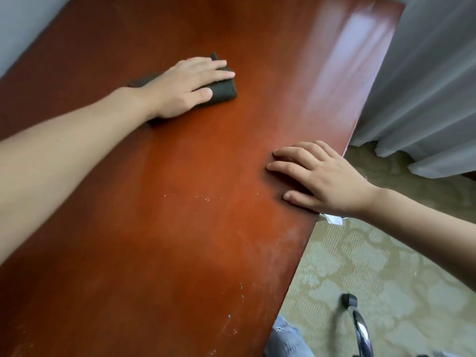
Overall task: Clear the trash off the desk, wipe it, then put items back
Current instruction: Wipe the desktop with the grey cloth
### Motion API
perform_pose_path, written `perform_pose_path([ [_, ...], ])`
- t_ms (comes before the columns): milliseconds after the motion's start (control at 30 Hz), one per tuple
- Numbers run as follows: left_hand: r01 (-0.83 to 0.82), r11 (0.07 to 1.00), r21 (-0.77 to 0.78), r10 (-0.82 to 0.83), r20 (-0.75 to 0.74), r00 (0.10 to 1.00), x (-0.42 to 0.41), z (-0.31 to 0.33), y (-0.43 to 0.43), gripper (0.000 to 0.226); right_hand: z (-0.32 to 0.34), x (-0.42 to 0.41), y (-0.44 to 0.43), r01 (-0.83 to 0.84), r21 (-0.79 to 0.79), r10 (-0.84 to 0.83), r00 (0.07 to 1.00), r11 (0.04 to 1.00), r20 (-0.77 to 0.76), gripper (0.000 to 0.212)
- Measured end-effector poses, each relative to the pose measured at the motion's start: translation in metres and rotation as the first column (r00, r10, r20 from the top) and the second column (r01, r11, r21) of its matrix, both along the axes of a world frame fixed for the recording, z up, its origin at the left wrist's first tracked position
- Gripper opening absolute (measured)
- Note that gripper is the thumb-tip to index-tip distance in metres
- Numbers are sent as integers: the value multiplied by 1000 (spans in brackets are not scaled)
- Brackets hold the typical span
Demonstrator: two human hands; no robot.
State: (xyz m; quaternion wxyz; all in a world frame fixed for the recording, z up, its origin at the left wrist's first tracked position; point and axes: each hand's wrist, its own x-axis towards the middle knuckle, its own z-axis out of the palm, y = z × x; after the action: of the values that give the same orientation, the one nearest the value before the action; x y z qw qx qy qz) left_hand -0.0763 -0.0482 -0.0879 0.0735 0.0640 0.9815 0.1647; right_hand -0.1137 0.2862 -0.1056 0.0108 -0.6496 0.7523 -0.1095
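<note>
The reddish-brown wooden desk [180,240] fills most of the head view. My left hand [185,86] lies flat with straight fingers on a folded dark grey cloth [222,90], pressing it onto the far middle of the desk top. My right hand [324,179] rests on the desk near its right edge, fingers spread and slightly bent, holding nothing. Small pale crumbs [203,197] lie on the wood between my arms, and a few more specks sit near the front edge.
Pale curtains [425,86] hang at the right beyond the desk's edge. Patterned carpet [386,279] lies below, with a chair's chrome leg and black caster [350,300]. A small white scrap [334,219] shows just under the desk edge. A grey wall [20,21] stands at the left.
</note>
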Motion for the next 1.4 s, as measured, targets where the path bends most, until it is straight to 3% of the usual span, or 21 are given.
perform_pose_path([
  [100, 143, 987, 77, -143, -6, 990, 5, -3, 35, 57, 1, 1, 0, 16, -7, -16, 999, 1000, 42, 49],
  [233, 356, 930, 96, -355, -26, 935, 88, -2, 72, 54, 4, 2, -2, 29, -14, -28, 998, 999, 62, 45],
  [400, 653, 746, -131, -655, 27, 755, 209, -2, 97, 57, 5, 14, -11, 20, 11, -20, 1000, 1000, 21, 48],
  [433, 651, 742, -162, -654, 41, 756, 214, -4, 85, 58, 5, 16, -13, -4, 28, 3, 1000, 1000, 9, 49],
  [500, 537, 819, -201, -543, 30, 839, 210, -8, 46, 62, 7, 17, -15, -29, 61, 29, 1000, 998, -3, 51],
  [600, 160, 944, -288, -170, -9, 985, 188, -6, -7, 61, 11, 15, -14, -37, 103, 38, 999, 994, -14, 54],
  [667, -65, 951, -303, 73, 17, 997, 168, 0, -18, 55, 13, 16, -11, -30, 126, 33, 999, 992, -27, 56],
  [733, -155, 960, -234, 170, 47, 984, 145, 4, -8, 58, 14, 18, -6, 10, 128, -6, 1000, 992, -28, 58],
  [800, -113, 981, -155, 118, 23, 993, 125, 5, 21, 60, 13, 20, 3, 69, 120, -68, 998, 990, -15, 60],
  [967, 225, 974, 24, -224, -47, 974, 123, -3, 139, 57, 7, 26, 25, 152, 94, -156, 987, 984, 30, 54],
  [1067, 454, 884, 113, -449, -66, 891, 181, -4, 196, 54, 9, 30, 25, 204, 84, -210, 976, 975, 62, 52],
  [1167, 650, 760, -12, -649, -70, 758, 224, -8, 197, 48, 9, 44, 22, 200, 78, -204, 978, 977, 44, 51],
  [1233, 613, 780, -122, -623, -59, 780, 222, -11, 166, 47, 6, 56, 21, 180, 68, -182, 983, 981, 23, 50],
  [1300, 461, 855, -237, -487, -64, 871, 209, -8, 122, 47, 4, 63, 23, 201, 37, -202, 979, 979, 5, 48],
  [1400, 22, 939, -343, -55, -87, 995, 191, 1, 55, 48, 4, 68, 23, 235, 9, -235, 972, 972, -2, 46],
])
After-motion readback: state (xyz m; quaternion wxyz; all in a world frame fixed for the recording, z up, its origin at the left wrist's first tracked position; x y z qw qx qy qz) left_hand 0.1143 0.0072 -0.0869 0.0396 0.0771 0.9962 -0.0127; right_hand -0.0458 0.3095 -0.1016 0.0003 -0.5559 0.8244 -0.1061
